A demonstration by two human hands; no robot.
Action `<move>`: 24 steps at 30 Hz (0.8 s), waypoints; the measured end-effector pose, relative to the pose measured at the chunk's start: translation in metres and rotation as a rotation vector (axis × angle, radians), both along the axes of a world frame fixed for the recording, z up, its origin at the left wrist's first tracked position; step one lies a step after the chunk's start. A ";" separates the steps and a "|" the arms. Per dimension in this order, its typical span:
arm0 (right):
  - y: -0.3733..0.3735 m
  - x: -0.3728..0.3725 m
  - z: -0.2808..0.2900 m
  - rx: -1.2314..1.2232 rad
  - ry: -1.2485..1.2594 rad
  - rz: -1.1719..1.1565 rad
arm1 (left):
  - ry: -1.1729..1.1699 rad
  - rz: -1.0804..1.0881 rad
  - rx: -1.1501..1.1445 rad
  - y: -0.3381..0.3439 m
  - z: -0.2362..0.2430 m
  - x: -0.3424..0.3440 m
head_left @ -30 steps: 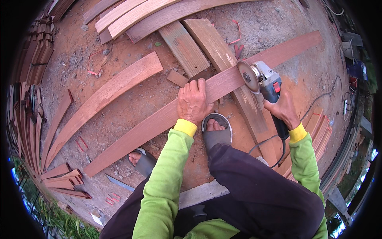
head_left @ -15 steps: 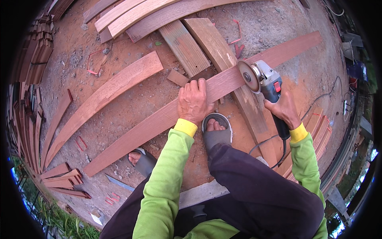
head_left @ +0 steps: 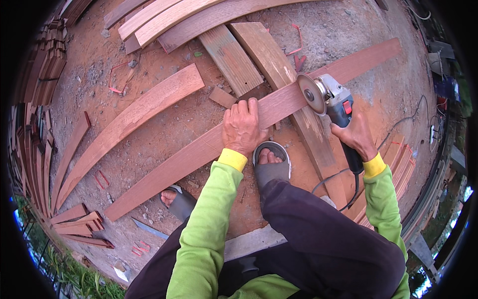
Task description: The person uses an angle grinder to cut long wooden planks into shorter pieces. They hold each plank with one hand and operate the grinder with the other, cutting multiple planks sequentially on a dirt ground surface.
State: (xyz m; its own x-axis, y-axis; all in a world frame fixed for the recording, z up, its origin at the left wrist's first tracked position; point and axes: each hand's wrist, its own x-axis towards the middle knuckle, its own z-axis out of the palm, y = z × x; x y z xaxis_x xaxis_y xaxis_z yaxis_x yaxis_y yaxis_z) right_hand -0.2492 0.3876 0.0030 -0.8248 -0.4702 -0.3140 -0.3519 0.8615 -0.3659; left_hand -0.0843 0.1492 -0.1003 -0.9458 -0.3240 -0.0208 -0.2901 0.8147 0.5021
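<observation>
A long reddish wooden board [head_left: 179,166] runs diagonally from lower left to upper right, crossing over a thick timber [head_left: 311,134]. My left hand [head_left: 244,127] is closed over the board near its middle, fingers curled across the far edge. In my right hand [head_left: 357,134] is an angle grinder [head_left: 339,105], gripped round its dark body with the red switch showing. The grinder's round disc [head_left: 311,94] stands on edge at the board, right of my left hand. Whether it spins or cuts I cannot tell.
A curved plank [head_left: 129,117] lies to the left. Beyond are more curved boards [head_left: 199,22] and a grooved timber [head_left: 231,60]. The grinder's cord [head_left: 328,177] trails by my right foot [head_left: 271,162]. A blue-grey blade-like strip [head_left: 149,228] lies near my left foot. Stacked slats [head_left: 396,164] sit right.
The grinder and my right hand have shifted only very slightly. My left hand and the board stay in place.
</observation>
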 end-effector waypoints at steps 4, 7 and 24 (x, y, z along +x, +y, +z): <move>0.003 -0.002 -0.003 0.007 0.023 0.017 | 0.002 0.003 0.000 0.000 0.000 -0.001; 0.004 -0.004 -0.005 0.019 0.035 0.025 | 0.003 0.000 0.006 0.000 0.001 -0.001; 0.000 -0.008 -0.006 0.028 0.037 0.045 | -0.001 -0.002 0.012 -0.001 0.002 0.000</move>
